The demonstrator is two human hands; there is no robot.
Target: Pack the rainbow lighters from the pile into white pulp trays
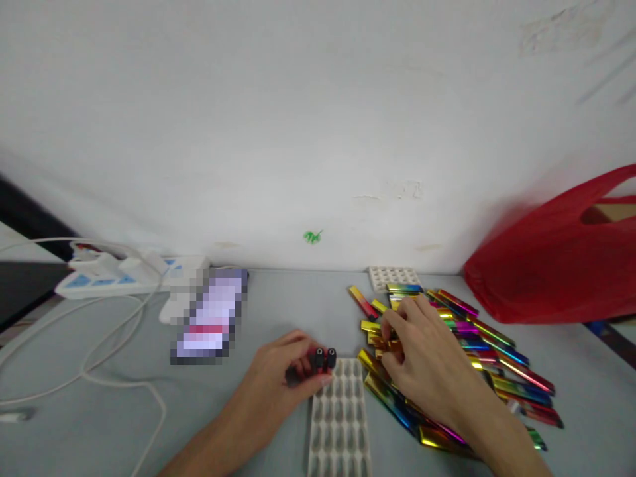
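Observation:
My left hand (pixel 278 374) is closed around a small bunch of slim tubes (pixel 325 358); two round black ends with holes face me, and dark red sides show between the fingers. It is over the far end of a pale moulded tray (pixel 340 417) with rows of small hollows. To the right, my right hand (pixel 422 351) reaches into a loose heap of shiny multicoloured tubes (pixel 501 358). Its thumb and fingers are curled round a gold tube (pixel 390 346), partly hidden by the hand.
A second pale tray (pixel 394 277) lies by the wall behind the heap. At the right stands a red bag (pixel 556 258). On the left are a phone (pixel 211 315) with a blurred screen, a white power strip (pixel 134 278) and a loose white cable (pixel 119 383).

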